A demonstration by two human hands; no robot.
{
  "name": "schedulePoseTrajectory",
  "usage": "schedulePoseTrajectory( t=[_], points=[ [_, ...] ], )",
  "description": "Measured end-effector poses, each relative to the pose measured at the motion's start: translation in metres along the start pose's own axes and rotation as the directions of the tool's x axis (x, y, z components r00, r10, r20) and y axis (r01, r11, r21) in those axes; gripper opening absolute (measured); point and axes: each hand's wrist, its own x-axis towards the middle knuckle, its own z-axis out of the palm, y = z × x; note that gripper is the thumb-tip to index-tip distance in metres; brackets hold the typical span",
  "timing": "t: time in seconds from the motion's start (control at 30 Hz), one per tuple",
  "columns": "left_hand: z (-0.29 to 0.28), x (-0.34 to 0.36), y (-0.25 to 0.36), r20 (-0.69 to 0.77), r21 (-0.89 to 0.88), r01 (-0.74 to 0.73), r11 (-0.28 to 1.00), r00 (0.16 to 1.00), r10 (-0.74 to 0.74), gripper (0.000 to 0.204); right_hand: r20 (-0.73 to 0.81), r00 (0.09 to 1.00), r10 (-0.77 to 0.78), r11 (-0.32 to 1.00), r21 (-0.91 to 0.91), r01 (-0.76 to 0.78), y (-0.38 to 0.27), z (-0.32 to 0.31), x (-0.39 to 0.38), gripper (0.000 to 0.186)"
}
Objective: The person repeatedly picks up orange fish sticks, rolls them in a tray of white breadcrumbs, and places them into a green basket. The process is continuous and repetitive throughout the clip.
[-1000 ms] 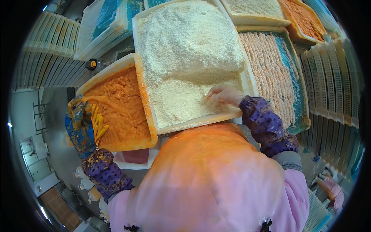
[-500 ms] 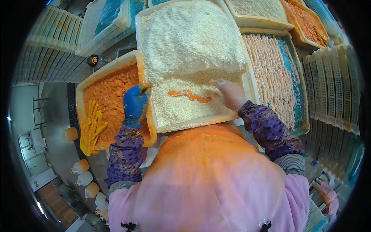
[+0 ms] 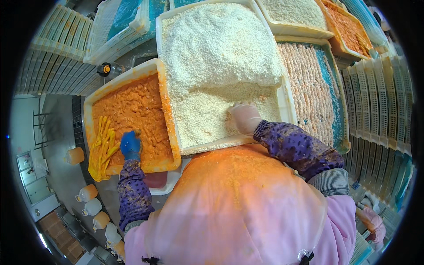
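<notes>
My left hand (image 3: 131, 145), in a blue glove, is over the orange batter tub (image 3: 160, 75), its fingers curled at the wet mixture (image 3: 126, 97); what they hold, if anything, is hidden. A pair of yellow gloves (image 3: 99, 154) lies over the tub's left side, beside that hand. My right hand (image 3: 245, 117), in a pale glove, presses with bent fingers into white crumbs (image 3: 212, 48) in the large middle tray (image 3: 286, 104); its fingertips are hidden. Right of it, a tray (image 3: 346, 132) holds rows of crumbed strips (image 3: 309, 88) on blue lining.
Stacked plastic trays stand left (image 3: 57, 70) and right (image 3: 375, 99). More tubs (image 3: 300, 31) sit at the back. A dark bottle (image 3: 112, 70) is behind the batter. Plastic jugs (image 3: 88, 192) stand on the floor at left. Another person (image 3: 375, 225) is at lower right.
My left hand has moved from the crumb tray's edge down-left into the batter tub. My right hand has moved down-left in the crumbs, and the orange strip seen there is out of sight.
</notes>
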Motion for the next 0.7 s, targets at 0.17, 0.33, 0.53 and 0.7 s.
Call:
schedulePoseTrajectory(
  t=[0.17, 0.33, 0.53, 0.7],
  points=[
    [0.011, 0.002, 0.016, 0.336, 0.265, -0.134, 0.955, 0.941, 0.039, 0.018, 0.032, 0.999, 0.004, 0.453, 0.891, -0.030, -0.012, 0.022, 0.025, 0.051],
    [-0.015, -0.008, 0.012, 0.456, 0.236, -0.230, 0.944, 0.884, 0.102, 0.022, -0.038, 0.948, -0.315, -0.243, 0.969, -0.042, 0.019, -0.040, -0.054, 0.045],
    [-0.026, -0.024, 0.001, 0.008, -0.139, -0.028, 0.990, 1.000, 0.030, 0.028, -0.270, 0.740, 0.616, -0.245, 0.827, 0.506, 0.130, -0.028, -0.204, 0.044],
    [-0.017, -0.031, -0.044, 0.374, -0.095, -0.054, 0.994, 0.923, 0.086, 0.032, -0.420, 0.007, 0.907, 0.400, 0.869, 0.292, 0.264, -0.011, -0.274, 0.039]
  ],
)
